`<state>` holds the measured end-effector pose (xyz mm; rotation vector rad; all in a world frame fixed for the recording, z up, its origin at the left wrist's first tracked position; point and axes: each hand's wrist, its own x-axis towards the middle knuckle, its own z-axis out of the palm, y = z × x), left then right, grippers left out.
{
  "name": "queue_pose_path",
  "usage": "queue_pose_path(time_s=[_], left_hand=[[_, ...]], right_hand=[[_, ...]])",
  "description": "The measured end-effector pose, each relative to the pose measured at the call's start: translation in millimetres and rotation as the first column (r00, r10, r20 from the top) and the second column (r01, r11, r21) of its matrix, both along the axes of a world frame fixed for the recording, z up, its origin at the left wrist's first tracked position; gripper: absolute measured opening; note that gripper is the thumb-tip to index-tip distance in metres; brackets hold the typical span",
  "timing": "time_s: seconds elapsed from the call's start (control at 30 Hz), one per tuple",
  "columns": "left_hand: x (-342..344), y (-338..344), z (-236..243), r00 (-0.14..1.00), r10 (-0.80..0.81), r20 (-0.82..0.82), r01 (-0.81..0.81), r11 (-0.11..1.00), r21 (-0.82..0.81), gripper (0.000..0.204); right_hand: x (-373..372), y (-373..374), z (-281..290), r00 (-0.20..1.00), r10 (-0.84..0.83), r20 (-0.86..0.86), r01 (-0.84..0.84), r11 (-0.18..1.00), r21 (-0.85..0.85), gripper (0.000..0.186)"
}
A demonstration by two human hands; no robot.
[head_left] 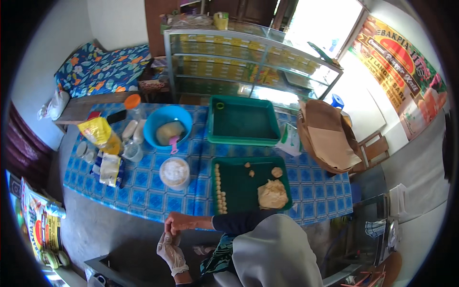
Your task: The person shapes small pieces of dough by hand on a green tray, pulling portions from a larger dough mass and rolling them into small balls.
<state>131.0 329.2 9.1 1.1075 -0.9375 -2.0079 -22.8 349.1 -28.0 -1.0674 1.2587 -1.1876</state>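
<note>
in head view, the left hand [168, 251] wears a thin whitish see-through plastic glove [178, 263]; its fingers are kept close together & point to the right hand [183, 222], which comes from a dark long sleeve [239, 221]. right fingers are curled at the glove's fingertips & touch there, but cannot tell if they clamp on it, bc the contact is too small to see. both hands are nr the front edge of the table w/ blue checked cloth [315, 196]. to the right of them, on the table, is a green rectangular plastic tray [239, 191] w/ a big beige dough lump [273, 194], a smaller round lump [277, 172], two tiny pcs & a column of small pale balls [218, 184] along its left wall. a round whitish tub w/ white powder [174, 173] stands left of the tray.
</note>
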Motion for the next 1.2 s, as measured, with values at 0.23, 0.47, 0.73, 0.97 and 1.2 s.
queue_pose_path(time_s=[0.23,0.47,0.73,0.97,1.2], left_hand=[[123,-56,-22,0.975,0.221,-0.002,-0.221,0.975,0.016,0.027],[186,-56,-21,0.992,0.107,0.069,-0.110,0.993,0.044,0.029],[171,-78,-5,0.997,0.074,-0.029,-0.072,0.995,0.067,0.021],[160,-94,-21,0.993,-0.054,0.107,0.051,0.998,0.028,0.016],[149,-88,-46,0.947,0.095,0.306,-0.086,0.995,-0.043,0.009]], right_hand=[[131,-96,-11,0.911,0.001,-0.414,-0.149,0.934,-0.325,0.015],[188,-135,-31,0.937,0.324,-0.129,-0.347,0.901,-0.258,0.012],[193,-144,-42,0.755,0.143,-0.640,-0.406,0.869,-0.284,0.012],[148,-145,-47,0.932,0.268,-0.243,-0.329,0.906,-0.266,0.013],[130,-130,-6,0.824,0.155,0.545,-0.370,0.875,0.311,0.012]])
